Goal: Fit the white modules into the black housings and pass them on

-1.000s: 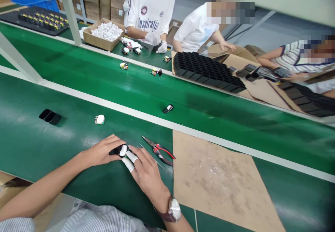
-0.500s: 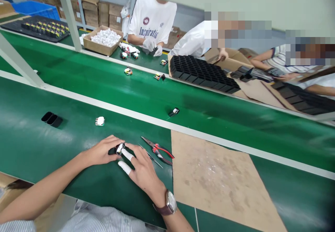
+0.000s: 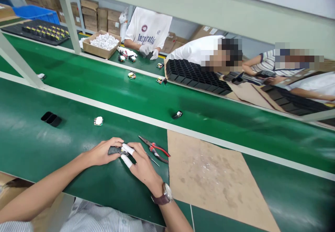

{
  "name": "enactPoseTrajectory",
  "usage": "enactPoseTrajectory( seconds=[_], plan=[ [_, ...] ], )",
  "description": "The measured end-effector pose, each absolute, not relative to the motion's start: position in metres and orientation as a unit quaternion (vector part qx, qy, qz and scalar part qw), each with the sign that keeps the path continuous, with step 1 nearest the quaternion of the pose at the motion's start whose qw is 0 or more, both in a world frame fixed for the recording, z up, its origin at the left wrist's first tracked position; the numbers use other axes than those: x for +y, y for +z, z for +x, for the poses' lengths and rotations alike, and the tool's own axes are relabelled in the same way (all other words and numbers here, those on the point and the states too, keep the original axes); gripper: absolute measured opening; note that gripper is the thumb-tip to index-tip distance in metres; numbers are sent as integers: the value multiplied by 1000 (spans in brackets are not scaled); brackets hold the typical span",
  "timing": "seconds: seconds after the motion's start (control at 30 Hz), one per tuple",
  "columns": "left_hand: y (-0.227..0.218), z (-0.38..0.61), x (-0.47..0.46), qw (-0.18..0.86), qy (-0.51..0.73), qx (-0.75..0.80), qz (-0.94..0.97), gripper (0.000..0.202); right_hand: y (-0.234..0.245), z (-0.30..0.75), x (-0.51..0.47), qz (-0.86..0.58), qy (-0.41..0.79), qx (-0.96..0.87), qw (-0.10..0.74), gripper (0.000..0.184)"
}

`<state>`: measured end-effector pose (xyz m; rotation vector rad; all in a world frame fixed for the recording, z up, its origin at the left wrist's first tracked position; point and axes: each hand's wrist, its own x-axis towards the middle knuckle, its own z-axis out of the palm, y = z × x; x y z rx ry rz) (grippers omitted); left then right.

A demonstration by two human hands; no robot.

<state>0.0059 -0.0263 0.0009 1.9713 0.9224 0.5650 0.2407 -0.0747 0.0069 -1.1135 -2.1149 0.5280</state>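
My left hand [image 3: 103,152] and my right hand [image 3: 140,164] meet on the green bench, both closed on a small black housing [image 3: 114,150] with a pale part at its end. White finger cots cover my right thumb and forefinger. A watch sits on my right wrist. Red-handled pliers [image 3: 155,149] and thin tweezers lie just right of my right hand. A small white part [image 3: 98,121] and a black double-pocket piece [image 3: 51,118] lie farther left on the bench.
A brown board [image 3: 217,176] lies on the bench to the right. A black part [image 3: 177,114] rides the green conveyor beyond the rail. Across it, three people work beside black trays [image 3: 195,76] and a box of white parts [image 3: 103,43].
The view has tilted down and shifted slightly. My hands stay on the black housing, my right fingers now closer over its pale end. The black part on the conveyor has drifted right.
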Motion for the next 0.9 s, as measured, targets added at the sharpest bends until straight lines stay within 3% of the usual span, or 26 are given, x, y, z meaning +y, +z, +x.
enactPoseTrajectory(
  seconds=[0.13,0.37,0.9],
  plan=[
    [3,5,-26,435,199,379,792,52,6,242,-67,-392,215,-823,349,34],
    [6,6,-25,458,185,368,788,51,9,248,-68,-369,163,-868,290,39],
    [1,8,-25,445,196,365,794,49,3,248,-74,-398,212,-818,358,43]
  ],
)
